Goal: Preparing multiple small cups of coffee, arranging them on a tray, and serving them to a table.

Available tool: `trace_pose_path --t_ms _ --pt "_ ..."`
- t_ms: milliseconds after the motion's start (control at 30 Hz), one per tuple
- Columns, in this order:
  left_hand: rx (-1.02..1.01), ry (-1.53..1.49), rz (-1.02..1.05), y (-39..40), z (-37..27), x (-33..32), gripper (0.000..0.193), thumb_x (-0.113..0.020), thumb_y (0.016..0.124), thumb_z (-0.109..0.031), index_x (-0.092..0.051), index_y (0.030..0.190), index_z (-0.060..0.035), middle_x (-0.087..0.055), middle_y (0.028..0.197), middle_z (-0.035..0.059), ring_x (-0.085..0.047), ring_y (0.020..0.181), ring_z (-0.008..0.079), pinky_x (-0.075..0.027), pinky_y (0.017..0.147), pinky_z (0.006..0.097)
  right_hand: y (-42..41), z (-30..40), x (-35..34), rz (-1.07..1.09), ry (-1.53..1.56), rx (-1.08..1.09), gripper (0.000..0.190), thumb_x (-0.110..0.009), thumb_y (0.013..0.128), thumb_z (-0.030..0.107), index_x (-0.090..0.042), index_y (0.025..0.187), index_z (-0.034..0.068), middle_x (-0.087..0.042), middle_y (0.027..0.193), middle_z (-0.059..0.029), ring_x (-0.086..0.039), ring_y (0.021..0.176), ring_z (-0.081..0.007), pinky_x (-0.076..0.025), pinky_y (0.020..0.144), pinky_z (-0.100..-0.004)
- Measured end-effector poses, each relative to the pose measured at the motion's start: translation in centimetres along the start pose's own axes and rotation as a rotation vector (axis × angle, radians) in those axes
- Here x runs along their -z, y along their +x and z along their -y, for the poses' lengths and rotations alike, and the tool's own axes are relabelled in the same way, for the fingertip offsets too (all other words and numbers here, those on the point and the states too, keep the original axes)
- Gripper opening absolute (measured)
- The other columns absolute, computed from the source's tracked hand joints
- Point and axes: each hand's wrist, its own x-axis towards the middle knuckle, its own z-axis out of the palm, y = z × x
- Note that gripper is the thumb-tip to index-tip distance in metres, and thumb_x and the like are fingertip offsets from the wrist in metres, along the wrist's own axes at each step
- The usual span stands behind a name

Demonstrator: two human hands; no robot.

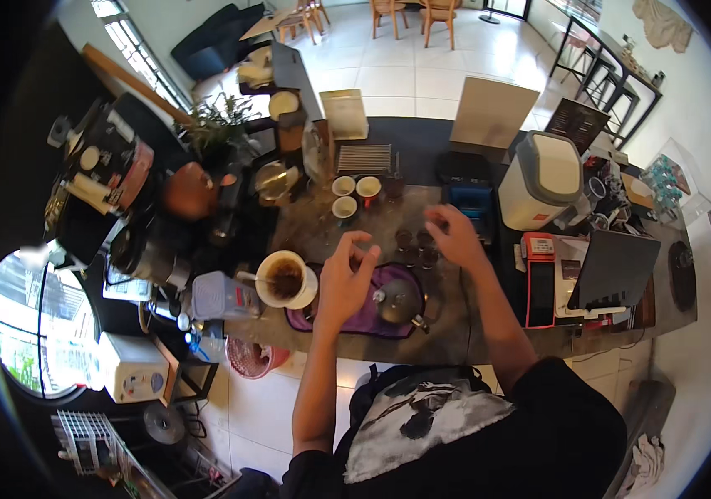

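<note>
My left hand [351,268] hangs over the counter [305,224] beside a purple cloth [361,318], its fingers apart and nothing held. A dark metal teapot or kettle [398,301] rests on the cloth. To the left stands a white tub [286,279] with brown contents and a spoon handle at its rim. My right hand [452,231] is raised with fingers curled but apart, next to several small dark glasses [416,248]. Two white cups [343,185] [344,208] and a red cup with a pale inside [368,187] are grouped farther back.
A slatted tray [364,159] lies behind the cups. At right are a blue-lit scale-like device [471,196], a lidded bin [542,181], a card terminal [540,274] and a laptop [617,271]. A plastic container [221,296] stands at left, above a pink basket [255,358].
</note>
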Motion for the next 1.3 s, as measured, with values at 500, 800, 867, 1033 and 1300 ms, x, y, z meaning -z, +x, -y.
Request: trace_pose_path --t_ms 500,800,867,1033,1300 --pt "-0.507 0.691 0.456 11.3 9.0 -8.8 0.056 -0.064 0.074 0.002 -0.060 0.129 -0.0088 -0.064 0.117 0.0144 -0.059 0.116 0.0356 -0.049 0.095 0.0465 -4.5 0.8 -0.4 0.163 -0.258 -0.297 0.045 -0.081 0.079 0.012 -0.049 0.111 0.009 -0.059 0.109 -0.0125 -0.062 0.103 -0.0368 -0.051 0.083 -0.0471" --pt "-0.414 0.622 0.487 11.2 10.9 -9.9 0.049 -0.072 0.075 -0.006 -0.063 0.123 -0.0080 -0.069 0.113 0.0156 -0.065 0.108 0.0375 -0.053 0.090 0.0468 -5.7 -1.4 -3.7 0.074 -0.281 -0.284 0.052 -0.081 0.080 0.013 -0.047 0.119 0.007 -0.066 0.113 -0.0143 -0.065 0.108 -0.0386 -0.051 0.088 -0.0472" --pt "-0.424 0.591 0.482 11.1 11.2 -9.9 0.047 -0.073 0.076 -0.008 -0.063 0.121 -0.0075 -0.069 0.113 0.0156 -0.065 0.107 0.0371 -0.054 0.089 0.0472 -6.1 -1.4 -3.8 0.049 -0.307 -0.269 0.053 -0.082 0.080 0.013 -0.047 0.120 0.007 -0.067 0.113 -0.0146 -0.066 0.108 -0.0384 -0.052 0.088 -0.0472" --pt "-0.391 0.640 0.444 10.7 11.1 -9.1 0.047 -0.078 0.076 -0.015 -0.064 0.120 -0.0082 -0.070 0.110 0.0142 -0.067 0.104 0.0355 -0.054 0.088 0.0464 -6.2 -1.5 -4.0 0.058 -0.338 -0.246 0.054 -0.080 0.079 0.011 -0.049 0.123 0.008 -0.066 0.112 -0.0159 -0.065 0.107 -0.0389 -0.051 0.087 -0.0480" --pt "-0.336 0.681 0.284 9.8 6.9 -5.1 0.045 -0.079 0.075 -0.020 -0.064 0.116 -0.0086 -0.070 0.101 0.0130 -0.069 0.098 0.0345 -0.055 0.083 0.0458 -7.3 -0.2 -2.6 -0.025 -0.369 -0.205 0.052 -0.080 0.079 0.010 -0.050 0.122 0.008 -0.065 0.112 -0.0151 -0.065 0.104 -0.0382 -0.052 0.087 -0.0474"
